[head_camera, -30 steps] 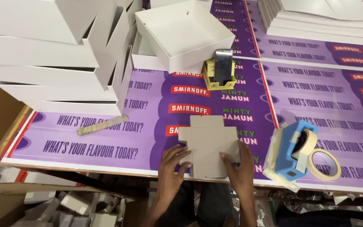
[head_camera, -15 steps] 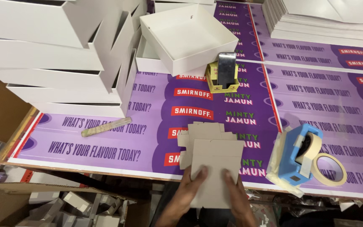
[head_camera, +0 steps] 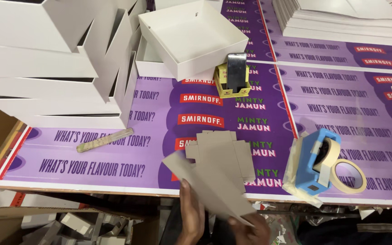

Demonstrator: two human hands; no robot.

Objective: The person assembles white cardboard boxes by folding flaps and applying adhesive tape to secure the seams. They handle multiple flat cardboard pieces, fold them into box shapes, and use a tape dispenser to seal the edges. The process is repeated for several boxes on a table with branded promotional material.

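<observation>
**Grey card blank lifted off the stack at the bench edge**

The bench is covered with purple printed sheets, which serve as the working surface. Along its left side, finished white boxes are piled on their sides and nested into each other, probably to save room and keep them within reach. An open white box sits upright behind the work spot, and a pile of flat white sheets lies at the far right corner, well apart from the hands.

Near the front edge lies a small stack of grey die-cut blanks, placed just where both hands can reach it. One grey card blank is held tilted above the bench edge, overlapping that stack. The left hand grips its lower edge, fingers closed on the card from beneath. The right hand supports the card's near corner; its fingers look closed on the card too, though mostly hidden.

To the right, a blue tape dispenser stands just beside a loose tape roll. A phone is propped upright in a yellow holder, and a flat ruler-like strip lies to the left.
</observation>
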